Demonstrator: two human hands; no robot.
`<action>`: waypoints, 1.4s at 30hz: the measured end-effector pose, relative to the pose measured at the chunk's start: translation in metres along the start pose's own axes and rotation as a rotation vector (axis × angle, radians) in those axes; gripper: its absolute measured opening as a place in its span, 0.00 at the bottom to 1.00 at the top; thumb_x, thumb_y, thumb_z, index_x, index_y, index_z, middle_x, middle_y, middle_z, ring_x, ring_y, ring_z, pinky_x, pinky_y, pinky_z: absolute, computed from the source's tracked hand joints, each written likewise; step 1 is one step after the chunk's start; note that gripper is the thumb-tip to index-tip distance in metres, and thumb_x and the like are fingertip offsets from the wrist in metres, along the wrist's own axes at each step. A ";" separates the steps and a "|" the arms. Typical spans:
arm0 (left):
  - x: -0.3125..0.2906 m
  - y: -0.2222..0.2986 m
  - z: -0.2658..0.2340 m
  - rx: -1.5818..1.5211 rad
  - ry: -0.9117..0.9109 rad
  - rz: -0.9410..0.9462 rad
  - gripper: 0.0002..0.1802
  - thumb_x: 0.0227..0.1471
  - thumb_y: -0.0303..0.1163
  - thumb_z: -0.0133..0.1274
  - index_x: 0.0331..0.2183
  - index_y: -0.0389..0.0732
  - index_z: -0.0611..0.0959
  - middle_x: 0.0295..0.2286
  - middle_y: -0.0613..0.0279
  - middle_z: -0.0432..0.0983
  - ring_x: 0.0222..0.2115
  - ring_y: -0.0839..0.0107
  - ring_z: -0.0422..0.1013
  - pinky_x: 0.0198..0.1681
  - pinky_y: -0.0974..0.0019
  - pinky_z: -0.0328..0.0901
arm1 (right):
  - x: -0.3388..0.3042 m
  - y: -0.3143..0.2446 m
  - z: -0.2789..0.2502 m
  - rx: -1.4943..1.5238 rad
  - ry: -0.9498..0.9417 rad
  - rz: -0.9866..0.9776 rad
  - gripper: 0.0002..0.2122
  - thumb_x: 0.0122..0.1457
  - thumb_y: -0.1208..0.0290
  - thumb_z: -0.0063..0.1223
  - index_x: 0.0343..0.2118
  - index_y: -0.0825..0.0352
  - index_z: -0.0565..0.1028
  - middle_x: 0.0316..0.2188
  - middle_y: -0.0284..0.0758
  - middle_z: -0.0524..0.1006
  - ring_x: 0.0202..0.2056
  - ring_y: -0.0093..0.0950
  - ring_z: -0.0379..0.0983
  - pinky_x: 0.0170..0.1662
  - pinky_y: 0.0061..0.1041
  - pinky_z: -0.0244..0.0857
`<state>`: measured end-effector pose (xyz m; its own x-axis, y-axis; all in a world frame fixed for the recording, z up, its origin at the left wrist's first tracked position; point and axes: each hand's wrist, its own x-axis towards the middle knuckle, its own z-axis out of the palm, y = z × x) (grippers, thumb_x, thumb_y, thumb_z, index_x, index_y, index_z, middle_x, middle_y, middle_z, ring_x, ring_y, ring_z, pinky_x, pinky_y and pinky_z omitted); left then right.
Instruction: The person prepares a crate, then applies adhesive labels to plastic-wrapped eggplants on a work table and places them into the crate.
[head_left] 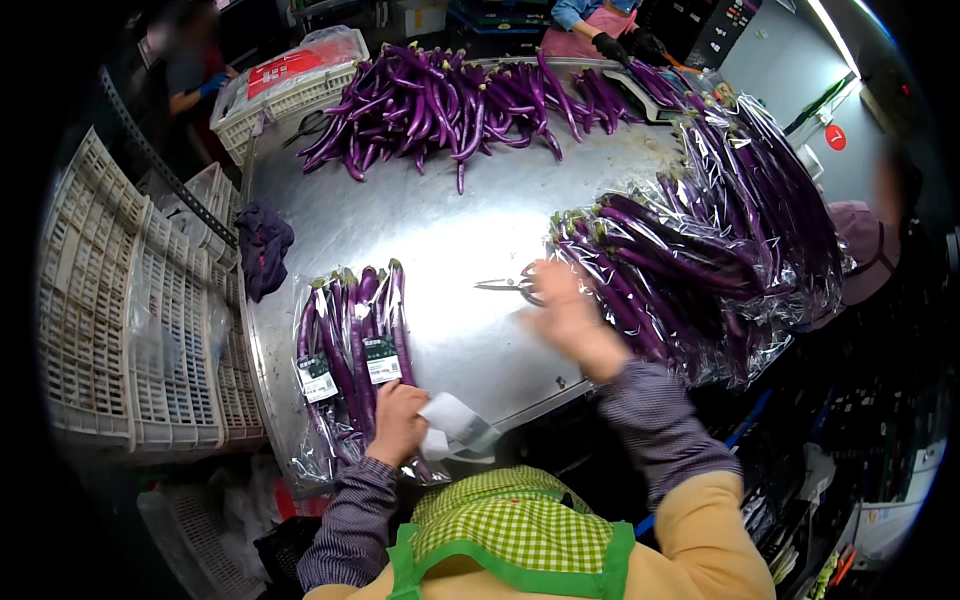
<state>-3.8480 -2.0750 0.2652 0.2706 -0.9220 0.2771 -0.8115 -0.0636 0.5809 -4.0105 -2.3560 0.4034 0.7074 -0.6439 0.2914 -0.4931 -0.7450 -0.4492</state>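
Two clear bags of long purple eggplants (350, 310) lie side by side at the table's left front, each with a dark and white label (382, 362). At the lower end of the right bag is my left hand (398, 425), fingers closed on a curling white label strip (455, 420) that hangs over the table edge. My right hand (568, 315) is smeared by motion, thumb and fingers apart. Just left of it, touching or nearly so, a pair of scissors (508, 285) rests on the metal, looking sharp and still.
Loose eggplants (440, 105) are heaped along the metal table's (450, 220) far side. Bagged eggplants (690, 250) pile up on the right. White plastic crates (140, 300) stand left, beside a dark cloth (263, 250). A co-worker's gloved hands (625, 47) work at the far right.
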 end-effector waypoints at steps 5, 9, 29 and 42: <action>0.020 0.017 -0.007 -0.319 0.009 -0.199 0.05 0.44 0.21 0.55 0.25 0.38 0.85 0.35 0.56 0.78 0.35 0.63 0.74 0.47 0.59 0.65 | 0.000 0.107 -0.152 -0.909 -0.047 0.194 0.33 0.39 0.57 0.71 0.47 0.66 0.68 0.43 0.40 0.71 0.48 0.39 0.66 0.51 0.42 0.57; 0.044 0.110 -0.037 -0.520 -0.006 0.044 0.06 0.40 0.21 0.63 0.27 0.37 0.86 0.46 0.50 0.73 0.42 0.63 0.74 0.41 0.64 0.69 | 0.003 0.137 -0.174 -0.882 -0.187 0.126 0.28 0.41 0.49 0.69 0.38 0.67 0.72 0.39 0.39 0.73 0.44 0.39 0.70 0.47 0.40 0.64; 0.016 0.169 -0.001 -1.093 -0.275 0.250 0.06 0.45 0.23 0.63 0.28 0.37 0.81 0.35 0.56 0.76 0.35 0.64 0.75 0.39 0.65 0.69 | -0.020 -0.015 0.052 0.202 -0.185 0.319 0.23 0.60 0.55 0.52 0.34 0.79 0.71 0.32 0.60 0.76 0.37 0.55 0.74 0.42 0.46 0.68; 0.017 0.117 0.005 -1.200 0.104 -0.430 0.09 0.57 0.32 0.58 0.33 0.34 0.82 0.28 0.67 0.80 0.28 0.83 0.73 0.30 0.77 0.68 | -0.122 -0.050 -0.014 1.175 -0.460 0.351 0.17 0.61 0.71 0.56 0.50 0.73 0.71 0.39 0.33 0.76 0.39 0.19 0.72 0.41 0.21 0.68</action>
<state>-3.9411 -2.1002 0.3337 0.4766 -0.8757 -0.0773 0.3105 0.0854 0.9467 -4.0797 -2.2428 0.4021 0.8546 -0.4796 -0.1990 -0.1173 0.1951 -0.9737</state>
